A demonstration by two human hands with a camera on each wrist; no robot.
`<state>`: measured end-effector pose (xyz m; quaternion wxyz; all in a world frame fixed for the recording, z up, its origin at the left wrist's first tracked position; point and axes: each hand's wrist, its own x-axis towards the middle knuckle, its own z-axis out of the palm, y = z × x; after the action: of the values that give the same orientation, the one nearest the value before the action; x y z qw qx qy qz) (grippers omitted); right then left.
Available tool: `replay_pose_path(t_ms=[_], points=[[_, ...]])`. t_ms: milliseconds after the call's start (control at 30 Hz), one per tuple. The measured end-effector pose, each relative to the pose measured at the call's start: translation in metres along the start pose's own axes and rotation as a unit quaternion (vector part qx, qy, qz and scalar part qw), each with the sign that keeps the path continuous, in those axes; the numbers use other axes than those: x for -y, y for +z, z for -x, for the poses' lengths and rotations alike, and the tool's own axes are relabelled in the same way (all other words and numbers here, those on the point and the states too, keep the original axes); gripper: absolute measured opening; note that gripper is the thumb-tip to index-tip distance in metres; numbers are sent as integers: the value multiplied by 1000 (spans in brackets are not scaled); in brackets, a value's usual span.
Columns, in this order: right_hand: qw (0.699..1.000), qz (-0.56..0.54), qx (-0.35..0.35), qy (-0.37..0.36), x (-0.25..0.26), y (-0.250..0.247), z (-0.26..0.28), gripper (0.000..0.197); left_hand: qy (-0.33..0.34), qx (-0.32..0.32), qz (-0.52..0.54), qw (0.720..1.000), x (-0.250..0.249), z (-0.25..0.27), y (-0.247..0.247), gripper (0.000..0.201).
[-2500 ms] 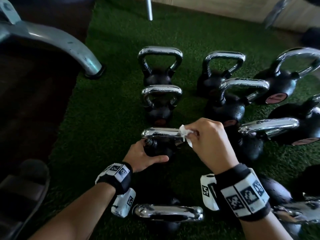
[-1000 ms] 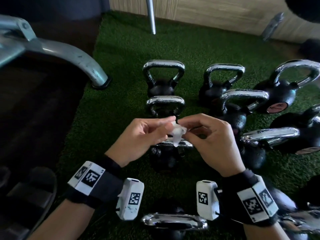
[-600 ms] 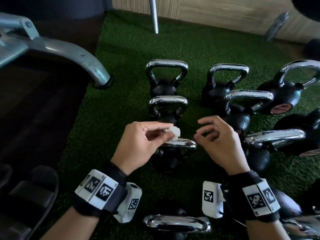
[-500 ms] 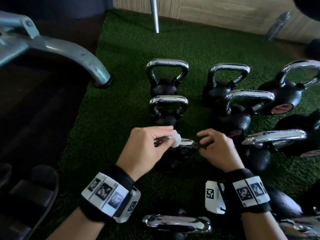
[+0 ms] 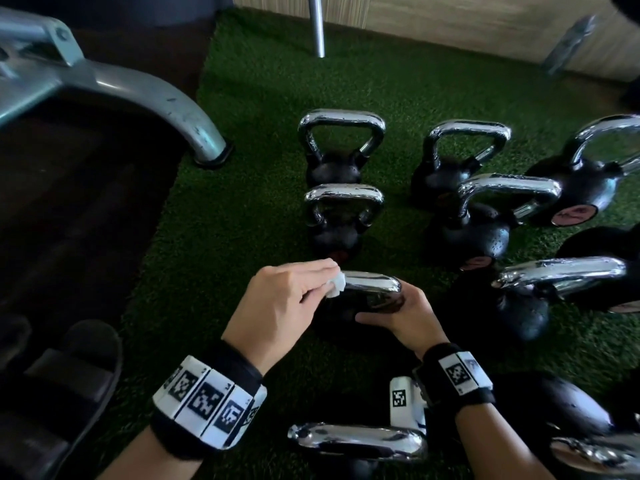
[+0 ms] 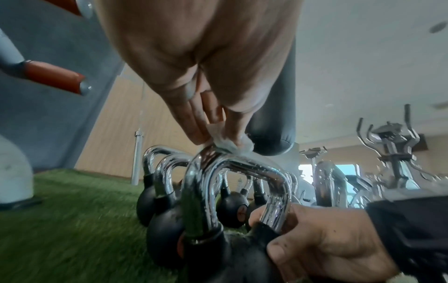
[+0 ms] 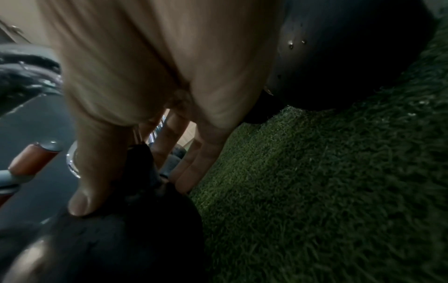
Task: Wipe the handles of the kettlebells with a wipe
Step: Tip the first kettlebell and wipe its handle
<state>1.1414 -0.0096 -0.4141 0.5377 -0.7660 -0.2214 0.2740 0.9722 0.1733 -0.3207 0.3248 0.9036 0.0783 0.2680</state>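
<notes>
My left hand [image 5: 325,287] pinches a small white wipe [image 5: 336,287] and presses it on the left end of the chrome handle [image 5: 375,285] of the black kettlebell in front of me. In the left wrist view the wipe [image 6: 232,146] sits on the top bend of that handle [image 6: 244,168], held between thumb and fingers. My right hand [image 5: 384,311] grips the kettlebell at the right foot of the handle. The right wrist view has the thumb [image 7: 82,191] lying on the black body [image 7: 121,239]. Most of the kettlebell's body is hidden under my hands.
Several more chrome-handled kettlebells stand on the green turf [image 5: 242,202], two right behind [image 5: 343,202] and others to the right [image 5: 485,223]. Another handle [image 5: 356,441] lies just before my wrists. A grey machine leg [image 5: 156,95] and a black pad [image 5: 62,393] stand at the left.
The wipe went from my right hand to my left. My left hand then brought it down onto the handle's left end, and my right hand dropped to grip the kettlebell.
</notes>
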Motion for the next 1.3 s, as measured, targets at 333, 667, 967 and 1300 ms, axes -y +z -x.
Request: replay_pose_path(t_ms=[333, 667, 967, 1300], points=[[997, 31, -25, 61, -7, 0, 2, 48, -210, -48, 264, 940, 40, 32, 11, 30], [997, 44, -26, 63, -7, 0, 2, 52, -307, -86, 365, 875, 54, 45, 37, 27], [995, 71, -38, 59, -5, -1, 2, 45, -338, -29, 323, 883, 57, 48, 48, 26], [980, 191, 49, -26, 2, -18, 16, 28, -314, -65, 166, 932, 51, 14, 52, 20]])
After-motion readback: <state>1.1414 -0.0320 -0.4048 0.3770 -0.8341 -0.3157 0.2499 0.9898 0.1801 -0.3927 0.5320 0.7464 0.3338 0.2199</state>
